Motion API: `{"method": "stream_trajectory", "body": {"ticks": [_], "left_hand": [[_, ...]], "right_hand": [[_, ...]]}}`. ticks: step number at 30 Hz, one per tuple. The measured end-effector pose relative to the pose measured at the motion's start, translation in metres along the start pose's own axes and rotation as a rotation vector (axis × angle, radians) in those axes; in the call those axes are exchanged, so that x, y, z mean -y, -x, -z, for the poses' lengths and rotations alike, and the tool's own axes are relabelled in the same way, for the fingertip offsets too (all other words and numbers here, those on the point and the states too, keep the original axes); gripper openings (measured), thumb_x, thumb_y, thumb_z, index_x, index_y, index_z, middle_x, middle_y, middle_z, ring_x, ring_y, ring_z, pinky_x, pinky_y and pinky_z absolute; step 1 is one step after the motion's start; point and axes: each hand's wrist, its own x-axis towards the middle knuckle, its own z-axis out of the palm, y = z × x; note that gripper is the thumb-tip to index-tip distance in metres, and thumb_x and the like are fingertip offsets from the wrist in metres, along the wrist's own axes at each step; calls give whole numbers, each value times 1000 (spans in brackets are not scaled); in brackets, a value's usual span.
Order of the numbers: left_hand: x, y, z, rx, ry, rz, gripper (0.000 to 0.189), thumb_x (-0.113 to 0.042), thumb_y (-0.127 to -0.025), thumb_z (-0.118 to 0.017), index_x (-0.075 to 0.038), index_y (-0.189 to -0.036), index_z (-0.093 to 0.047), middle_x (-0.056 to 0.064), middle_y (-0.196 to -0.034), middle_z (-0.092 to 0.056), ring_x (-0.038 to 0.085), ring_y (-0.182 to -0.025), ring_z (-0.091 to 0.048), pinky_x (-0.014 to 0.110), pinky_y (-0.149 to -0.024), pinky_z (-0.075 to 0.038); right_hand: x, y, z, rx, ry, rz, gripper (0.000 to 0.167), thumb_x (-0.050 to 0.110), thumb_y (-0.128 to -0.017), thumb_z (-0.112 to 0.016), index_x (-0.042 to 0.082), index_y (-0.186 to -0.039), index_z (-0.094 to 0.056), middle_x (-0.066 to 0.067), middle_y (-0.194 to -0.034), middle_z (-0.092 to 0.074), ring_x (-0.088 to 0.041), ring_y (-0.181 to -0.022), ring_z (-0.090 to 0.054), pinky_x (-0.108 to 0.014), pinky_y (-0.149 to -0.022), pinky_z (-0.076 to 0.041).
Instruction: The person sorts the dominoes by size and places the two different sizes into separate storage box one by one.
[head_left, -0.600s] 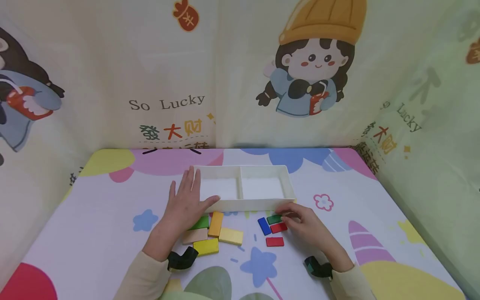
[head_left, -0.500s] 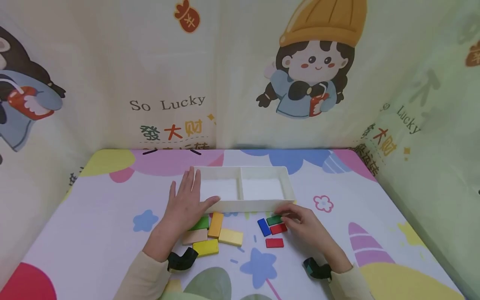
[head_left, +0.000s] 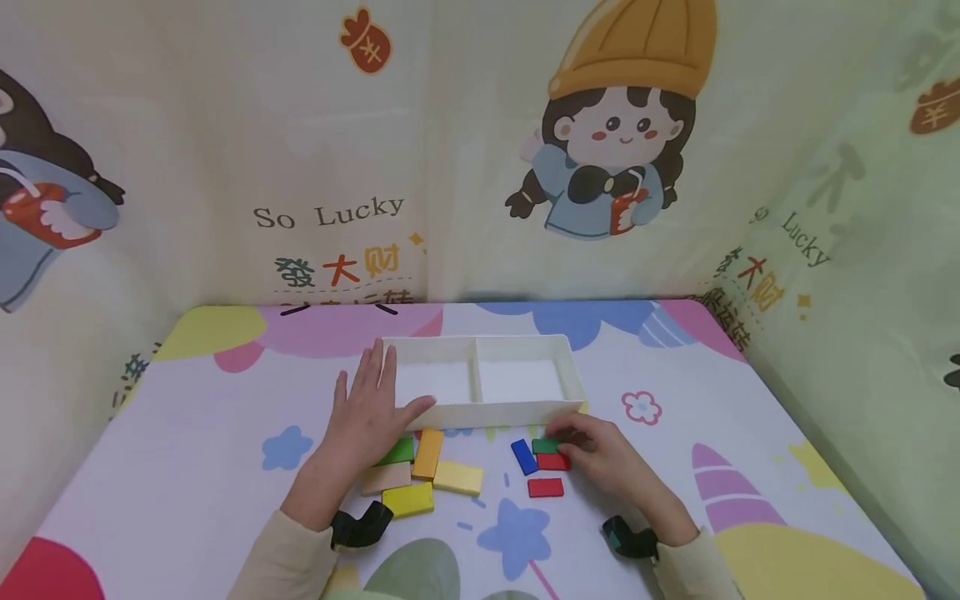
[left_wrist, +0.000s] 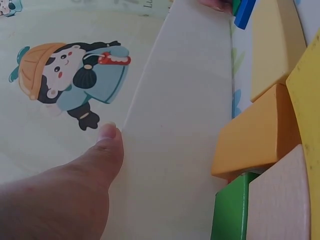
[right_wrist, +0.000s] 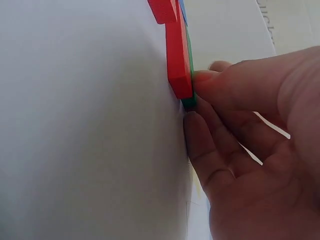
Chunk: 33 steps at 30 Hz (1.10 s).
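Note:
My left hand (head_left: 363, 421) lies with straight, spread fingers over the left end of a white two-compartment box (head_left: 491, 415). Its thumb (left_wrist: 107, 145) rests at the box's front rim in the left wrist view. In front of the box's right half, my right hand (head_left: 603, 454) pinches the right end of a small green block (head_left: 545, 446) between thumb and fingers. Against that block's near side lies a red block (head_left: 552, 462); in the right wrist view my thumb is right beside the red block (right_wrist: 177, 65). A blue block (head_left: 524, 457) leans at their left.
A second red block (head_left: 545, 487) lies nearer me. Left of these, larger blocks sit together: orange (head_left: 427, 455), cream (head_left: 458, 478), yellow (head_left: 408, 500), pale pink (head_left: 386, 478) and green (head_left: 397, 452). A patterned cloth (head_left: 195, 450) covers the table; curtains hang behind and beside it.
The small green block and the red block against it have turned from slanted to nearly level under my right hand. My left hand keeps its place on the box. The head view has shifted slightly.

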Motion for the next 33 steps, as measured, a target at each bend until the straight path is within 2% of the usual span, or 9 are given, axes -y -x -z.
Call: {"method": "stream_trajectory", "body": {"ticks": [8, 15, 19, 22, 27, 33], "left_hand": [[4, 0, -2, -8, 5, -2, 102, -68, -92, -50, -2, -158, -9, 18, -167, 1, 39, -154, -4, 68, -119, -3], [5, 1, -3, 7, -4, 3, 102, -67, -92, -50, -2, -158, -9, 18, -167, 2, 39, -154, -3, 68, -119, -3], [4, 0, -1, 0, 0, -5, 101, -65, -93, -51, -1, -158, -9, 18, -167, 2, 39, -154, -4, 68, -119, -4], [3, 0, 1, -3, 3, -9, 100, -65, -93, -52, -1, -158, -10, 19, -167, 1, 40, -154, -5, 68, -119, -5], [2, 1, 0, 4, 15, -13, 100, -64, -93, -52, 0, -158, -10, 19, -167, 2, 40, -154, -5, 68, -119, -4], [2, 1, -1, 8, 18, -5, 100, -63, -93, -53, -1, -158, -10, 18, -167, 2, 40, -154, -4, 68, -119, -4]], "right_hand": [[-2, -1, 0, -16, 35, 35, 27, -2, -88, -69, 12, -112, -68, -1, -108, -71, -18, -99, -67, -37, -89, -58], [-4, 0, -1, 0, 50, 74, 31, -2, -86, -72, 12, -113, -67, -1, -109, -70, -16, -96, -66, -31, -86, -59], [-3, 0, 0, -5, 55, 103, 32, -5, -86, -71, 11, -113, -67, -2, -109, -70, -17, -96, -66, -34, -87, -59], [-2, 0, 1, -16, 69, 102, 33, -6, -85, -70, 10, -113, -67, -3, -109, -70, -18, -98, -67, -36, -88, -59], [-1, 2, 0, -33, 105, 73, 35, -1, -83, -75, 13, -114, -67, 1, -111, -69, -14, -97, -66, -34, -88, -59], [0, 1, 0, -54, 138, 95, 36, 0, -82, -78, 12, -113, -67, 2, -110, -70, -11, -95, -66, -33, -88, -59]]}}
